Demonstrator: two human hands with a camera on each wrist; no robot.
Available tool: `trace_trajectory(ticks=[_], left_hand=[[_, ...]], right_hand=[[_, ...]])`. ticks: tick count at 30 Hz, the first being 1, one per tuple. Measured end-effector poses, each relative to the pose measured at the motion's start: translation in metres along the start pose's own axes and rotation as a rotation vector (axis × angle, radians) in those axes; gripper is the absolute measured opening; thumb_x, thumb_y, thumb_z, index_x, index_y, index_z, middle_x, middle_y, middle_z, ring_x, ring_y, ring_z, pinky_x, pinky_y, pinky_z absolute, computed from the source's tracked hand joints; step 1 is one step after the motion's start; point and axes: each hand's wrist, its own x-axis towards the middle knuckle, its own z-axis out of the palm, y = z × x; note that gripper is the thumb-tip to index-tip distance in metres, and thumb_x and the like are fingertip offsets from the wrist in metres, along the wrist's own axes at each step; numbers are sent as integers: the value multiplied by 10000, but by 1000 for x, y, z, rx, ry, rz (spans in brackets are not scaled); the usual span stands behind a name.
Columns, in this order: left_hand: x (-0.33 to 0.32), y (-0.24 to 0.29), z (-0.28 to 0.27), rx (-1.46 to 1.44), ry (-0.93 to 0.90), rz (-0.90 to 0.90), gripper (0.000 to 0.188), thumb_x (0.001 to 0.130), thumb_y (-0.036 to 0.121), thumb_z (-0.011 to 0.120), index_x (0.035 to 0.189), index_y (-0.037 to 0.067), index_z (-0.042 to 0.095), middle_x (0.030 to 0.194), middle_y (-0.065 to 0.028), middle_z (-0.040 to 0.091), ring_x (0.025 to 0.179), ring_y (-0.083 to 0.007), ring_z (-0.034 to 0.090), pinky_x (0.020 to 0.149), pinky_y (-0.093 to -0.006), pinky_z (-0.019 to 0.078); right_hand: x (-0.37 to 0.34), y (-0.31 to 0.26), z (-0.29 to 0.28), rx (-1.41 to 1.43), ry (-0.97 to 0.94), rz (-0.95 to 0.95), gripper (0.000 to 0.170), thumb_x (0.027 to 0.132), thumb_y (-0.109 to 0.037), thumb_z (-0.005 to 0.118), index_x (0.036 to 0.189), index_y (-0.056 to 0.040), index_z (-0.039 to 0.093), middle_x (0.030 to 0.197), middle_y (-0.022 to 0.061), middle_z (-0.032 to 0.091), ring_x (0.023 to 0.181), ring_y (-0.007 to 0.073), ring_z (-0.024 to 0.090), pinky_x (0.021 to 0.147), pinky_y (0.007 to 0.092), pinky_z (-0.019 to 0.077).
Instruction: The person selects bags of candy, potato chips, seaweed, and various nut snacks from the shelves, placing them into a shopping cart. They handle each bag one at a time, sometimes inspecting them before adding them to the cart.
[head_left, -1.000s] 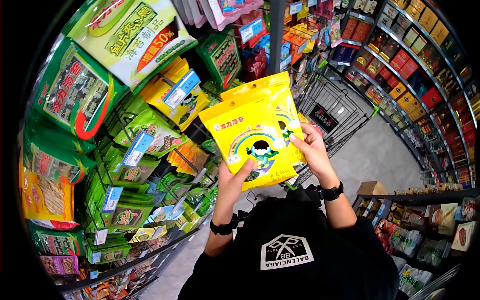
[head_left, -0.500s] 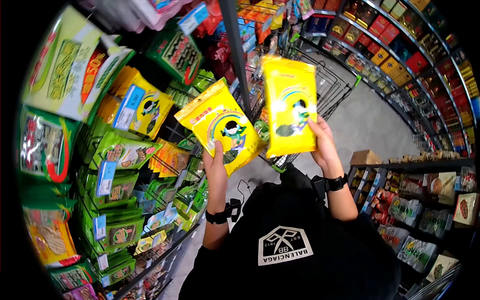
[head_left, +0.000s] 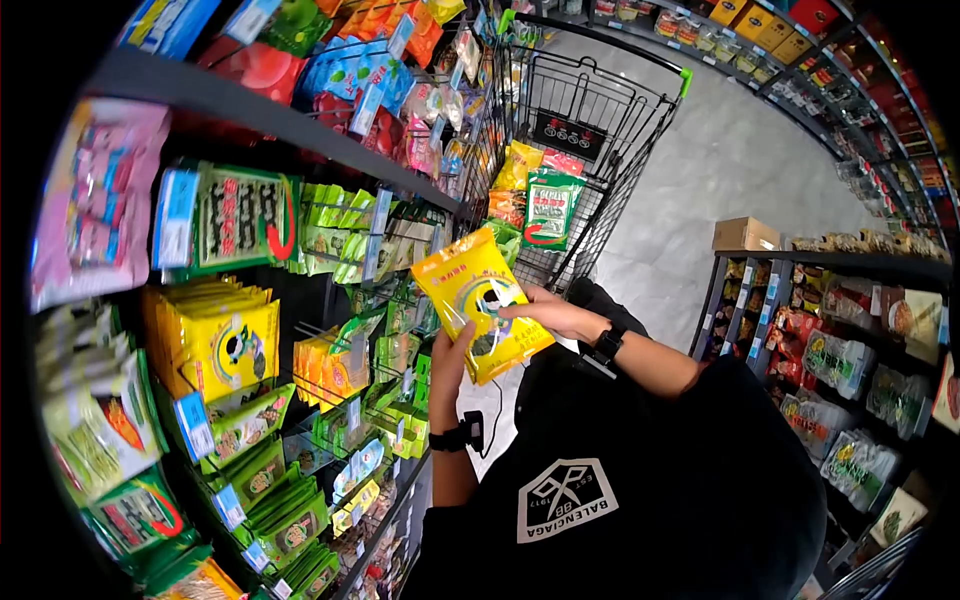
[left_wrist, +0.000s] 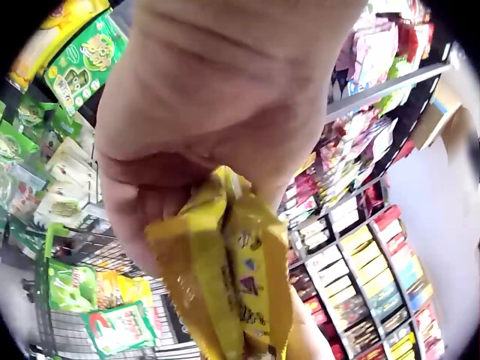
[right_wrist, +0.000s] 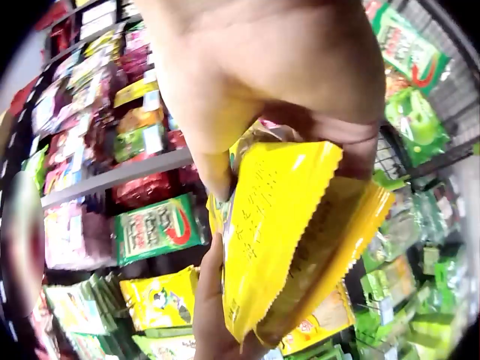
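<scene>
We see two yellow rainbow-printed seaweed packets (head_left: pixel 450 285), stacked face to back, held between both hands over the aisle beside the snack rack. The left hand (head_left: pixel 447 368) grips their near left edge and the right hand (head_left: pixel 560 314) their right edge, each thumb on the printed face. We judge that this opposed hold keeps the slippery, puffed packets together, and that the upturned front suits reading. In the right wrist view, we note the second packet (right_wrist: pixel 356 229) separating from the first at the crimped ends, since only the gripped part is pressed. Matching yellow packets (head_left: pixel 240 350) hang in a row, faces outward, presumably for display. The shopping cart (head_left: pixel 568 135) holds a green seaweed bag (head_left: pixel 552 208).
</scene>
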Motion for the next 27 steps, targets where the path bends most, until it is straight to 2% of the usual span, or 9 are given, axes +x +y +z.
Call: trace_trajectory(ticks=[2, 6, 8, 14, 18, 19, 21, 24, 27], left_hand=[[11, -24, 7, 284, 77, -44, 509, 967, 284, 658, 1355, -15, 520, 1187, -147, 667, 1041, -198, 649, 871, -322, 514], [-2, -66, 34, 985, 225, 30, 554, 929, 314, 702, 1353, 6, 521, 1231, -164, 650, 1083, -289, 646, 895, -380, 516], [-12, -94, 45, 893, 141, -37, 567, 908, 289, 729, 1354, 9, 517, 1237, -146, 648, 1104, -279, 636, 900, -393, 513], [-61, -153, 82, 541, 196, -444, 518, 891, 239, 746, 1334, 48, 558, 1204, -147, 674, 1073, -244, 657, 862, -368, 529], [-104, -183, 92, 408, 276, -610, 456, 941, 193, 683, 1332, 14, 531, 1203, -155, 656, 1114, -235, 626, 950, -363, 507], [-113, -190, 93, 353, 298, -638, 455, 946, 191, 677, 1336, 12, 526, 1215, -153, 649, 1130, -234, 617, 961, -359, 500], [-126, -197, 96, 278, 307, -650, 457, 953, 186, 666, 1347, 10, 514, 1243, -150, 635, 1150, -229, 605, 975, -348, 491], [-129, -193, 98, 200, 249, -590, 450, 956, 156, 658, 1358, 19, 509, 1235, -143, 641, 1139, -210, 605, 967, -336, 493], [-120, -192, 94, 170, 274, -590, 435, 960, 145, 652, 1356, 29, 518, 1222, -136, 648, 1133, -202, 607, 963, -332, 496]], right_hand=[[16, 2, -34, 40, -31, 72, 538, 927, -165, 713, 1387, -7, 483, 1187, 80, 670, 990, 169, 683, 887, 306, 545], [72, 29, -112, 135, 344, -59, 443, 956, -94, 669, 1345, -29, 469, 1206, 97, 659, 1026, 188, 677, 858, 352, 564], [134, 97, -189, 144, 508, -166, 427, 950, -93, 681, 1308, -25, 459, 1179, 100, 658, 980, 192, 672, 822, 344, 560], [191, 119, -269, -226, 909, -101, 388, 945, -144, 698, 1241, -31, 475, 1151, 106, 621, 1010, 246, 620, 841, 391, 509], [233, 213, -351, -244, 890, -40, 432, 896, -172, 742, 1225, -31, 500, 1122, 143, 649, 940, 327, 640, 820, 457, 510], [234, 209, -354, -244, 874, -27, 432, 896, -172, 742, 1225, -31, 500, 1122, 143, 649, 940, 327, 640, 820, 457, 510], [233, 197, -352, -494, 911, 397, 359, 894, -85, 685, 1209, -12, 528, 1158, 178, 660, 1045, 335, 652, 802, 415, 545], [232, 178, -343, -609, 1027, 457, 365, 884, -101, 652, 1210, 4, 529, 1112, 235, 670, 1021, 413, 652, 797, 455, 553], [193, 117, -300, -979, 797, 144, 311, 867, -159, 609, 1122, 13, 566, 942, 245, 686, 908, 436, 659, 784, 518, 540]])
